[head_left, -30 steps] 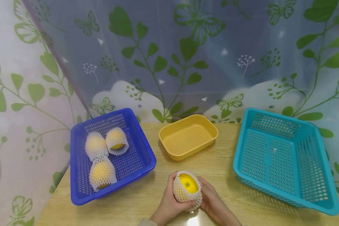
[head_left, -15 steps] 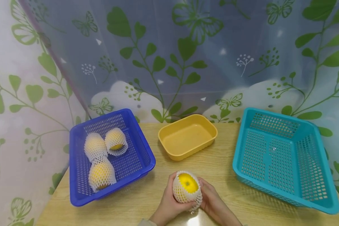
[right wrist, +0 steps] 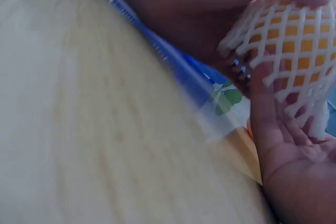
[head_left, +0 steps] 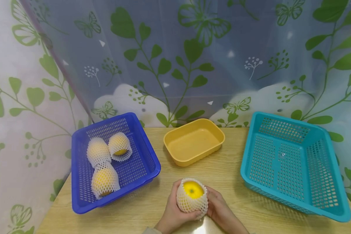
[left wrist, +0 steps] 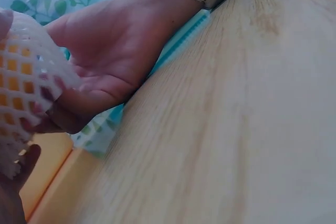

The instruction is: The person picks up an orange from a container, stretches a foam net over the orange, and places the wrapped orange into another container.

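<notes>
Low in the middle of the head view, my left hand (head_left: pixel 173 209) grips a round yellow fruit (head_left: pixel 192 189) in a white foam net (head_left: pixel 188 203). Its thumb lies across the near side of the net. The fruit's end with a small dimple faces up through the net's opening. My right hand (head_left: pixel 222 208) is on the other side, its fingers at the net. In the left wrist view, the fingers of the right hand (left wrist: pixel 113 51) curl onto the loose edge of the net (left wrist: pixel 26 72). The right wrist view shows fruit (right wrist: pixel 302 45) through the mesh, above the right hand's fingers.
A blue basket (head_left: pixel 150 178) at left holds three fruits (head_left: pixel 105 178) in foam nets. A yellow tray (head_left: pixel 193 143) stands behind the hands. At right is a teal basket (head_left: pixel 292 208). All stand on a wooden table (head_left: pixel 134 214), with a patterned curtain (head_left: pixel 175 48) behind.
Within the left hand, the netted fruit has turned slightly so its dimpled end faces up more, and shifted a little left. The right hand has moved slightly left with it.
</notes>
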